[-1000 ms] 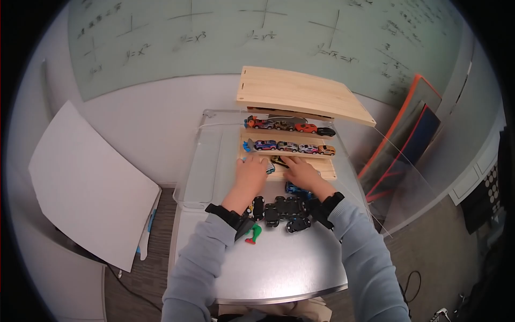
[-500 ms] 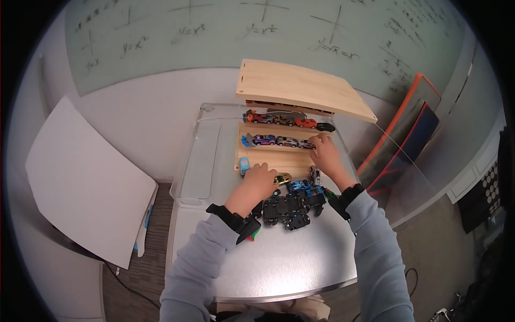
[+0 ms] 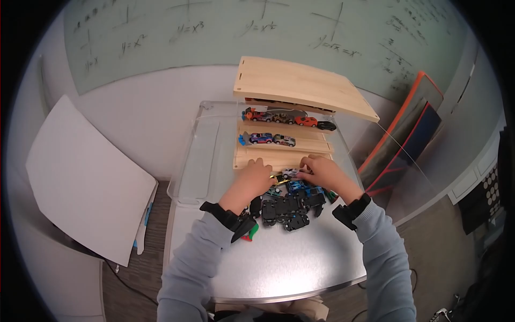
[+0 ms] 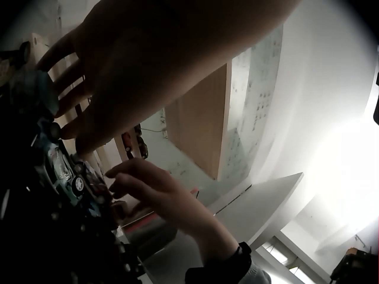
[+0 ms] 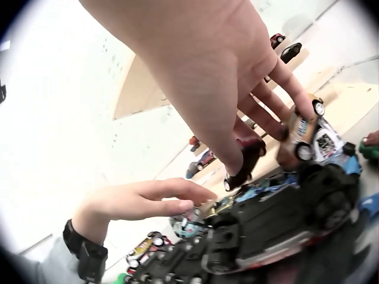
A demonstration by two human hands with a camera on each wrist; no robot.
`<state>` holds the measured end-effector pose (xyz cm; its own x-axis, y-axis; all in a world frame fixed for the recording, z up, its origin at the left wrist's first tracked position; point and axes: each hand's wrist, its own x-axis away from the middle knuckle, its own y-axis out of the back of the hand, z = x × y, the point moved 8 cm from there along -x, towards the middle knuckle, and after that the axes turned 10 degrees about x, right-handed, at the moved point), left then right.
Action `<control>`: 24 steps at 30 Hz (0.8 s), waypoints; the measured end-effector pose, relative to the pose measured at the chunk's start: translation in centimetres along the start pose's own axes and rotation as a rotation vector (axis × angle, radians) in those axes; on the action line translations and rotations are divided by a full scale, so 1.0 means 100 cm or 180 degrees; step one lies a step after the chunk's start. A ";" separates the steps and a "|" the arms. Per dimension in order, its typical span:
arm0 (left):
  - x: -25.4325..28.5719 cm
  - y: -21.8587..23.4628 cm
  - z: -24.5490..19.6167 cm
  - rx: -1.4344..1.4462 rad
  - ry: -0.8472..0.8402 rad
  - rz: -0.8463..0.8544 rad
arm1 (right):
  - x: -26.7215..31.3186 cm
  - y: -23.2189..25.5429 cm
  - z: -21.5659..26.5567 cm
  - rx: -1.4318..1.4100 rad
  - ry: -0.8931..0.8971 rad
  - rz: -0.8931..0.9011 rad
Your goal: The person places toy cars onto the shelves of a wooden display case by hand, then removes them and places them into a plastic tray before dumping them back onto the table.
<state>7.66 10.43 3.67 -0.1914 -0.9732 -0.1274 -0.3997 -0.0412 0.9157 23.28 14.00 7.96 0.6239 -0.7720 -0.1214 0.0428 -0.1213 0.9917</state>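
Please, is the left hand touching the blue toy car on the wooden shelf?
Apart. In the head view, bare wood shows between the left hand and the blue toy car on the wooden shelf.

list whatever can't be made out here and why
Top row of cars, head view: mostly hidden under the wooden top.
Whatever lies under the left hand, head view: hidden by the hand itself.
Car pile, left wrist view: mostly lost in darkness.
Gold car, right wrist view: blurred, partly covered by the right hand.
Upper-right writing, head view: too small to read.
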 end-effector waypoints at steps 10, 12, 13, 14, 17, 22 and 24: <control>-0.003 0.034 -0.006 0.0477 -0.0221 -0.0672 | -0.090 -0.006 0.041 0.0359 0.0320 -0.1290; -0.004 0.041 0.004 0.0306 -0.0083 -0.1038 | -0.099 -0.012 0.048 0.0573 0.0276 -0.1142; -0.003 0.048 0.004 0.0348 -0.0289 -0.1473 | -0.103 -0.018 0.051 0.0801 0.0224 -0.0978; -0.001 0.053 0.006 0.0392 -0.0496 -0.1911 | -0.103 -0.018 0.052 0.0792 0.0244 -0.0979; -0.002 0.044 0.007 -0.0039 -0.0716 -0.2316 | -0.082 -0.010 0.058 0.0741 0.0758 -0.1119; -0.005 0.019 -0.003 -0.0214 -0.0208 -0.1082 | -0.044 0.008 0.057 -0.0057 0.1099 -0.0170; -0.006 0.003 -0.004 0.0216 0.0118 -0.0320 | -0.054 0.020 0.028 0.0297 0.0877 -0.0583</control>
<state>8.08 10.94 4.16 -0.1147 -0.9727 -0.2018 -0.4752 -0.1247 0.8710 17.82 16.19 10.49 0.8004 -0.5360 -0.2685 0.1101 -0.3087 0.9448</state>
